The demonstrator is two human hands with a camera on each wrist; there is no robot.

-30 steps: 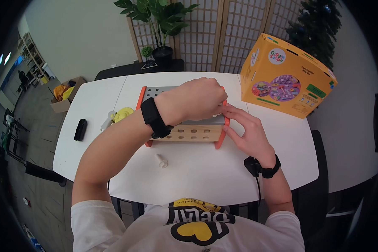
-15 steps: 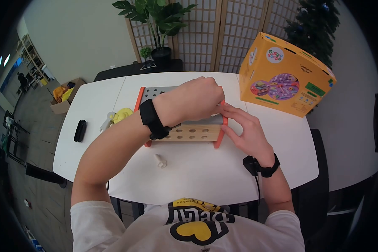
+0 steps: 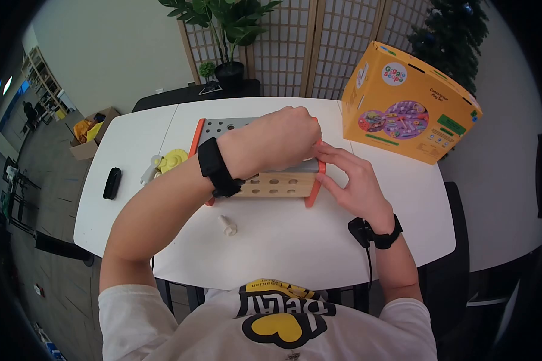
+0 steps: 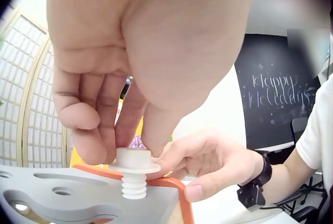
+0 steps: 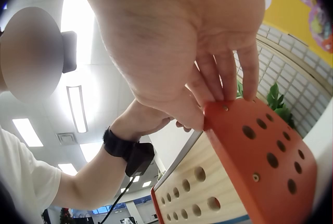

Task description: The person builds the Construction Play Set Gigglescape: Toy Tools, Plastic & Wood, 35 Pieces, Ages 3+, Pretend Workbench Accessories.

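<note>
- Smooth white table [image 3: 277, 259]: nearest surface, supporting the pieces below
- Loose white plastic screw [image 3: 227, 225]: lying on the near part of the table, in front of the bench, apart from both hands
- Right hand [image 3: 358, 186]: thumb and fingers spread apart, fingertips resting on the corner of the orange-red drilled end panel [image 5: 270, 151]; appears to be steadying it
- Toy bench with pale wooden, round-holed front [image 3: 277, 184] and slotted grey top: standing on the table between orange-red ends
- Left hand [image 3: 277, 138]: reaching across the bench to its right end; thumb and fingertips pinched on a screw head
- Flanged white screw with ribbed shank [image 4: 135, 168]: upright at the grey top, just beside the end panel; part of the shank shows above the surface, seating depth hidden
- Step in hand, by judgement: turning that screw into the top; next move likely calls for a fresh twist, kept upright, with the panel braced
- Rounded yellow piece [image 3: 173, 159]: beyond the left forearm, beside the bench, kind uncertain
- Large orange-yellow printed carton [image 3: 445, 129]: far right of the table, well apart from the loose screw
</note>
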